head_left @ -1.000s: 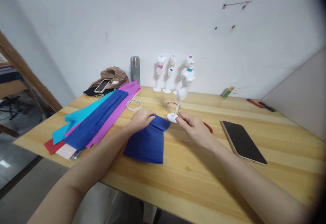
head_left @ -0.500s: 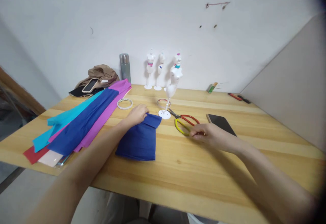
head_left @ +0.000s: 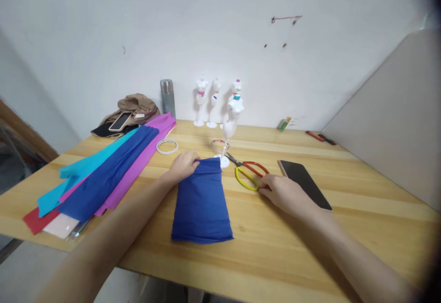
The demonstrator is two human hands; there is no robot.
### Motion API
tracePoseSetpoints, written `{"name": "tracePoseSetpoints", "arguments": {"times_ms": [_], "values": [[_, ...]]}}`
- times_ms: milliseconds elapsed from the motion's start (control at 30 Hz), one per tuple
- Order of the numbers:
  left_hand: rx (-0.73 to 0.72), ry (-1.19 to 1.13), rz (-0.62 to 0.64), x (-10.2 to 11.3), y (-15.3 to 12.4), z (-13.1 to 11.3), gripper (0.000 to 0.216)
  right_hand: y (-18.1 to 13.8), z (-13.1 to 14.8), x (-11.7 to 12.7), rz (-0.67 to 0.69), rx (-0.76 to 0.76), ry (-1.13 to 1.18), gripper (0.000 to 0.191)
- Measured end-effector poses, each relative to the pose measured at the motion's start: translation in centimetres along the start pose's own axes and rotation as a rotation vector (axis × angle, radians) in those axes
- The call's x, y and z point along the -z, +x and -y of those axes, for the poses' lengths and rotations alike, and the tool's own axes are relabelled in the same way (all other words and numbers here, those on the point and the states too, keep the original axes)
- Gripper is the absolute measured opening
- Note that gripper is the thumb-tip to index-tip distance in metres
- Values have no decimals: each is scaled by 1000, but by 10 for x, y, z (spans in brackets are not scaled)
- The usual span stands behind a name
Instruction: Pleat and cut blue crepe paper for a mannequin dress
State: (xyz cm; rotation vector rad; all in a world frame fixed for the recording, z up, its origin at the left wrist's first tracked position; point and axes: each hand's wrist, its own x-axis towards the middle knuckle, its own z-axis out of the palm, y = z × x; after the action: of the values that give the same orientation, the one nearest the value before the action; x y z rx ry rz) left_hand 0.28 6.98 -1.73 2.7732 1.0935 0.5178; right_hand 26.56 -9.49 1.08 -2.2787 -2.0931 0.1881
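Observation:
My left hand [head_left: 185, 164] is closed on the upper left corner of a blue piece of cloth [head_left: 203, 204], which lies spread on the table. A flap is folded over along the cloth's top edge. My right hand [head_left: 280, 192] has its fingers closed at the handle ends of scissors [head_left: 257, 167] with one red and one yellow handle; the fingertips are partly hidden. The scissors lie flat, blades pointing at the base of a white mini mannequin [head_left: 231, 119] just behind the cloth.
On the left lie turquoise, blue and purple cloths [head_left: 106, 169]. A tape roll [head_left: 167, 152] sits nearby. Three more mannequins [head_left: 200, 98] and a flask [head_left: 167, 98] stand by the wall. A phone [head_left: 305, 181] lies beside my right hand, a box cutter [head_left: 320, 137] farther back.
The blue cloth has turned and straightened, its near edge shifting right and toward me. My left hand keeps hold of its corner. My right hand stays at the scissors' handles, and the view tilts slightly upward.

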Motion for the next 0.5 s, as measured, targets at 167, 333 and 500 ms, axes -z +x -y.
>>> {"name": "tracePoseSetpoints", "arguments": {"times_ms": [167, 333, 500], "values": [[-25, 15, -18, -6, -1, 0, 22, -5, -5, -2, -5, 69, 48, 19], [-7, 26, -62, -7, -1, 0, 21, -16, -16, 7, -71, 73, 284, 26], [-24, 29, -59, -10, 1, 4, 21, -20, -21, 9, -143, 34, 271, 31]]}}
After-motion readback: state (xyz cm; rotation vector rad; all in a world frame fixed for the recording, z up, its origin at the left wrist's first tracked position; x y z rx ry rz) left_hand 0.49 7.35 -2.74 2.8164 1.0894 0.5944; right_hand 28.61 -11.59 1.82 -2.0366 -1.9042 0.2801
